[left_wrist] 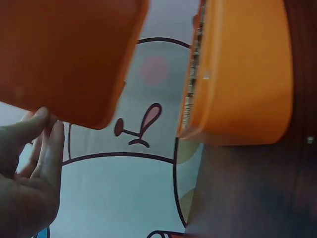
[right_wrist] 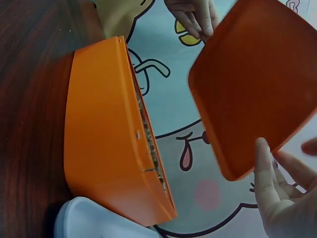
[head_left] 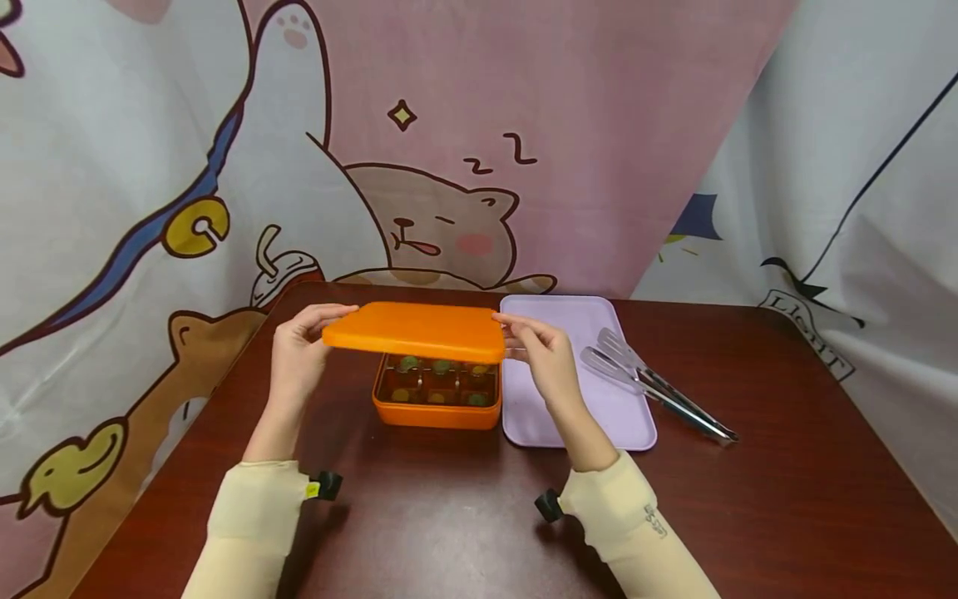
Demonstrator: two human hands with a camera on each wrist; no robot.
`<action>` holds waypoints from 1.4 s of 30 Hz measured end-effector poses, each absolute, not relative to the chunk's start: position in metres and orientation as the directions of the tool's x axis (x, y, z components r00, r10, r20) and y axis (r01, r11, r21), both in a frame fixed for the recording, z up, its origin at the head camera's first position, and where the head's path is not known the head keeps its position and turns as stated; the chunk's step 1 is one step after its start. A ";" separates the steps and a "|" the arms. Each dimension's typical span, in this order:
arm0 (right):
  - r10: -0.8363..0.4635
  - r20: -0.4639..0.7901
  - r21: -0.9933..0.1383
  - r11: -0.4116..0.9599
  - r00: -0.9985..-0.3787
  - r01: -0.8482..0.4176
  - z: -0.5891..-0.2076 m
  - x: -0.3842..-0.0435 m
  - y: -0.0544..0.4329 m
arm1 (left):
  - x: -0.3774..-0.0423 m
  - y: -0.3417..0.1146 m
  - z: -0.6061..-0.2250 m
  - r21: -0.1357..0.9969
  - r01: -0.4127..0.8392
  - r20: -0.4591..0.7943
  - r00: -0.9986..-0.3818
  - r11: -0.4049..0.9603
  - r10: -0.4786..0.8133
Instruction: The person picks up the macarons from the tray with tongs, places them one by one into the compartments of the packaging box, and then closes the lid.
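Observation:
An orange lid (head_left: 415, 329) is held above an orange box (head_left: 437, 413), apart from it in both wrist views. My left hand (head_left: 296, 349) pinches the lid's left edge between thumb and fingers. At the opposite edge, my right hand (head_left: 545, 353) pinches it in the same way. Inside the box, a divided clear insert (head_left: 441, 384) has several compartments with small greenish and yellowish round items in them. The lid's underside (right_wrist: 257, 84) faces the right wrist camera, and the lid hides the back of the box in the head view.
Right beside the box lies a pale purple tray (head_left: 524, 420). Metal tongs (head_left: 659, 391) with flat slotted ends rest across it, their handles reaching onto the dark wooden table (head_left: 786, 366). A cartoon-printed curtain (head_left: 599, 125) hangs behind the table.

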State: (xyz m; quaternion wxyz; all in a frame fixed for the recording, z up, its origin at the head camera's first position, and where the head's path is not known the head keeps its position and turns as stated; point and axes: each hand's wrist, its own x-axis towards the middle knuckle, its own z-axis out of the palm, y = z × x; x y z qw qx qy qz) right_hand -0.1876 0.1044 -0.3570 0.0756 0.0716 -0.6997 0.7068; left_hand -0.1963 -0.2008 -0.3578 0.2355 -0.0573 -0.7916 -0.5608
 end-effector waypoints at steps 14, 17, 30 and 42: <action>-0.025 0.096 -0.977 0.191 -0.995 -0.099 -0.390 -0.203 0.107 | -0.202 -0.189 -0.382 0.871 0.065 0.131 -0.986 0.486 -0.103; -0.028 0.136 -0.932 0.334 -0.990 -0.138 -0.399 -0.207 0.108 | -0.204 -0.185 -0.391 0.844 0.059 0.105 -0.993 0.533 -0.056; -0.045 0.174 -0.821 0.545 -0.984 -0.170 -0.413 -0.209 0.107 | -0.207 -0.177 -0.400 0.762 0.073 0.109 -0.994 0.644 -0.016; -0.092 0.161 -0.693 0.699 -0.983 -0.179 -0.412 -0.207 0.103 | -0.209 -0.181 -0.407 0.736 0.046 0.071 -0.997 0.675 -0.009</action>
